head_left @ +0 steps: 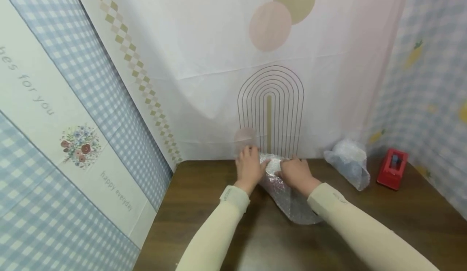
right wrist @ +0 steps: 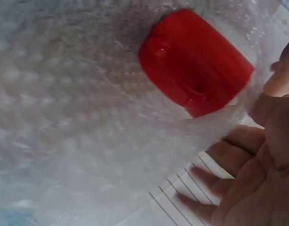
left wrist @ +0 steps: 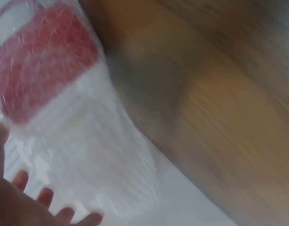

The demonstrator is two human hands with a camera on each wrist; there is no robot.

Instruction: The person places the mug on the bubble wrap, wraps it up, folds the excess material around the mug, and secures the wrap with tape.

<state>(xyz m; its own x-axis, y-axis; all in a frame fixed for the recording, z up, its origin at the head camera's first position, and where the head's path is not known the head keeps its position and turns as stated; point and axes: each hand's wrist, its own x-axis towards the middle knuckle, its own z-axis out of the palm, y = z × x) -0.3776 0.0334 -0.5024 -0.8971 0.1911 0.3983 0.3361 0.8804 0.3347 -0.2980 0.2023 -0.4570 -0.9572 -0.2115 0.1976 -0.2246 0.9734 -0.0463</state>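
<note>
— Where the table meets the backdrop, what lies under the hands?

— A bubble wrap bundle [head_left: 288,198], on the dark wooden table [head_left: 365,206] close to its far edge, its loose tail running back toward the person between the two forearms. Inside the wrap sits a red object [right wrist: 194,61]; the right wrist view shows it plainly through the bubbles, and the left wrist view shows it as a red blur at the upper left.

— How do the hands sit on it?

— The left hand [head_left: 249,166] is on the bundle's far left end, fingers curled over the top of the wrap. The right hand [head_left: 296,173] is on the right part, fingers also bent down onto the plastic. Both are gripping the wrap itself, not the red thing directly. In the right wrist view the fingers [right wrist: 229,155] press against the sheet just below the red object.

— Are the hands touching each other?

— They're close, with a strip of wrap showing between them.

— And around that?

— To the right, another bubble wrap packet [head_left: 348,161] stands near the backdrop, something bluish inside it. Further right, a red tape dispenser [head_left: 392,169] sits on the table, apart from the packet. Behind hangs a pale cloth [head_left: 204,60] with an arch pattern [head_left: 270,109]; a checked blue panel [head_left: 91,101] is at the left.
</note>
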